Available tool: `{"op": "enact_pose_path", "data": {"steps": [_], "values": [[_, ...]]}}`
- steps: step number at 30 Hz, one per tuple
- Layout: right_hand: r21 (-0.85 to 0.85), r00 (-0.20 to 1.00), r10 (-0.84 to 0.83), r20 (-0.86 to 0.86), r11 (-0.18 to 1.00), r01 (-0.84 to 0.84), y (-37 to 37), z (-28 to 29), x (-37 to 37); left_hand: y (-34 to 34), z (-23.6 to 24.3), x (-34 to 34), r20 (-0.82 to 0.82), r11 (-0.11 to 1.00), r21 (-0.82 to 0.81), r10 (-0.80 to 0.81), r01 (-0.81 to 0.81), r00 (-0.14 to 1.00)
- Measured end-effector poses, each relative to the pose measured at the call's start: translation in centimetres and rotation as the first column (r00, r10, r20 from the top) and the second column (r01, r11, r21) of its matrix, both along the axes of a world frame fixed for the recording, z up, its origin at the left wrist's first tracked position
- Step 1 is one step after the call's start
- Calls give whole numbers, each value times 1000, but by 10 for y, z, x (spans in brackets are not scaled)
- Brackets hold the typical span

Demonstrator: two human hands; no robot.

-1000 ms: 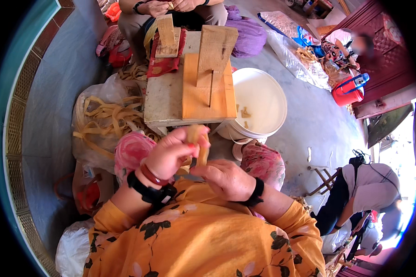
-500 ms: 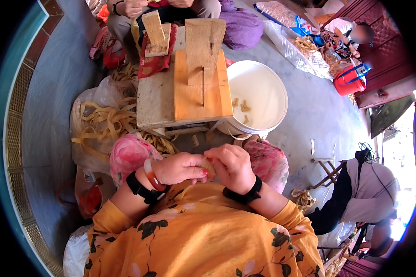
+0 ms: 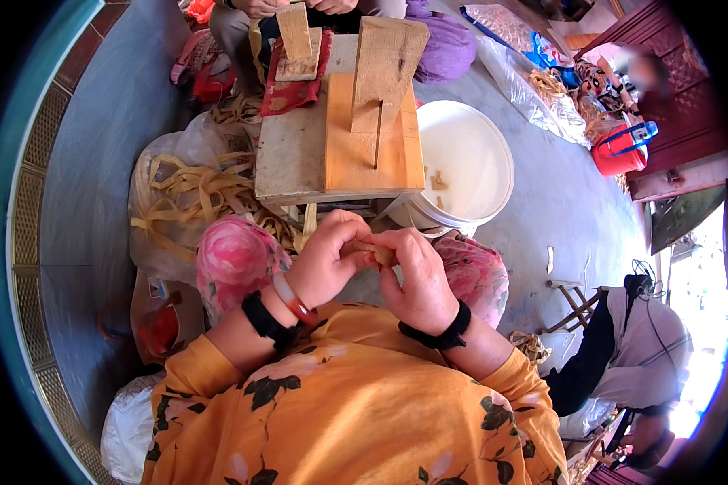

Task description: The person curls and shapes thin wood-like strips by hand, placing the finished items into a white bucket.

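Note:
Over my lap, both hands come together on a small tan folded strip piece (image 3: 384,255). My left hand (image 3: 332,252) pinches it from the left with thumb and fingers. From the right, my right hand (image 3: 419,279) grips the same piece, and the fingers partly hide it. Just beyond my hands stands a low table (image 3: 291,158) bearing a wooden block (image 3: 374,174) with an upright plank (image 3: 387,61). To its right is a white bucket (image 3: 481,174) with several small tan folded pieces (image 3: 439,181) inside.
Left of the table, a plastic bag (image 3: 150,174) holds loose tan strips (image 3: 206,190). A smaller wooden stand (image 3: 297,65) rests on red cloth (image 3: 279,101), with a person's hands (image 3: 259,6) beyond. Far right are a red cooler (image 3: 619,152) and other people (image 3: 647,347).
My hands have moved slightly up and away from my body, still holding the small piece. The left hand has turned, its fingers now raised. The view has shifted a little.

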State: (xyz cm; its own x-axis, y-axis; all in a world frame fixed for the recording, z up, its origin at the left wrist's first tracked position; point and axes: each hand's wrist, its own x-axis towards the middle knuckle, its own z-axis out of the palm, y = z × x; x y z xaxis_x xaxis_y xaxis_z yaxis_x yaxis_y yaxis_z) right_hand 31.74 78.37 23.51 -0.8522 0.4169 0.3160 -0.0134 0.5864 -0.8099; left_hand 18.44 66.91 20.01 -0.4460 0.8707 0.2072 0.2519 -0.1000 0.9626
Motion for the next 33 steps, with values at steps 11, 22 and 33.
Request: {"op": "enact_pose_path", "data": {"steps": [11, 22, 33], "values": [[146, 983, 87, 163, 983, -111, 3, -9, 2, -9, 10, -2, 243, 997, -35, -52, 62, 969], [-326, 915, 354, 193, 903, -281, 10, 16, 11, -7, 26, -33, 45, 980, -177, 99, -90, 994], [97, 961, 260, 94, 958, -268, 15, 21, -9, 0, 31, -20, 5, 994, -105, 11, -11, 1000]]}}
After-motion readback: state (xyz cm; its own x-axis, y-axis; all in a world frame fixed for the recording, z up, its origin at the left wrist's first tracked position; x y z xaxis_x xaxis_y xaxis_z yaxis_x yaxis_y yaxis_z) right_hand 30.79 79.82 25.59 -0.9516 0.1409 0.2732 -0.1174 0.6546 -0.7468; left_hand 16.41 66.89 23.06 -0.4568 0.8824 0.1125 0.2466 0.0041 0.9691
